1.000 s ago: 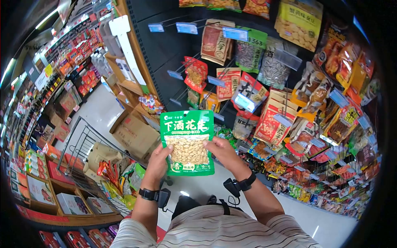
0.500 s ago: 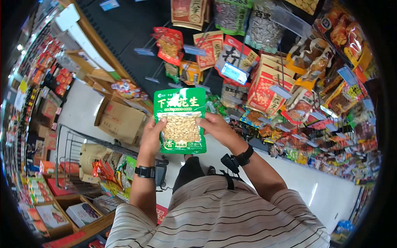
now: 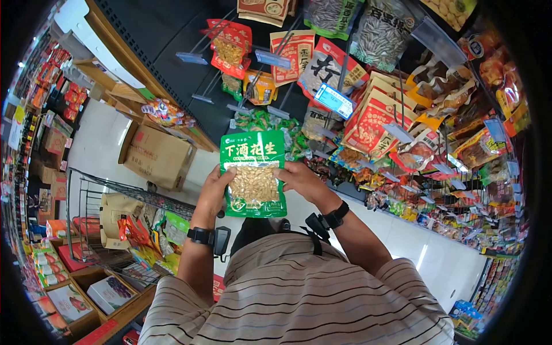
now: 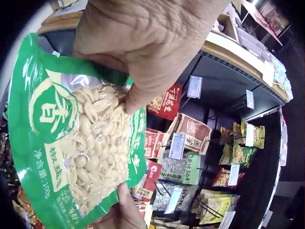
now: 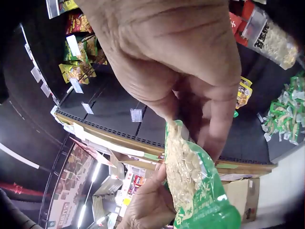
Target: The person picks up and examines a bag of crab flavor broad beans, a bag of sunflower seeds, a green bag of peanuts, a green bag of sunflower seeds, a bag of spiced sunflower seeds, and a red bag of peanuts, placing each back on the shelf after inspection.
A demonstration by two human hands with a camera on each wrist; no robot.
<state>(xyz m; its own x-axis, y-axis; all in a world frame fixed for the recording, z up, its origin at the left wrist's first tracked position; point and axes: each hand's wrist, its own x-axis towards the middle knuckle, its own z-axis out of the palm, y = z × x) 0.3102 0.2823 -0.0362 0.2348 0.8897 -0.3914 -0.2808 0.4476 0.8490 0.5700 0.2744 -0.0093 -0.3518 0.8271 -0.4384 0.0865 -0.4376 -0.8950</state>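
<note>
A green bag of peanuts (image 3: 253,181) with a clear window is held upright in front of the body, its printed face toward the head camera. My left hand (image 3: 214,192) grips its left edge, thumb lying on the front and the other fingers behind. On the opposite edge, my right hand (image 3: 305,183) pinches the bag the same way. The left wrist view shows the peanuts (image 4: 95,148) through the window, with the left thumb pressing beside them. From the right wrist the bag (image 5: 190,176) appears almost edge-on between both hands.
Ahead, a dark rack carries hanging snack bags, among them a red peanut bag (image 3: 230,49) and a white-and-red bag (image 3: 330,72). A wire shopping cart (image 3: 123,198) with goods stands at the left, near a cardboard box (image 3: 158,155). Fruit boxes (image 3: 109,293) sit lower left.
The head view has tilted down and shifted, so the rack and cart sit differently in it. Both hands keep their hold on the peanut bag, which now appears higher in the view than a second ago.
</note>
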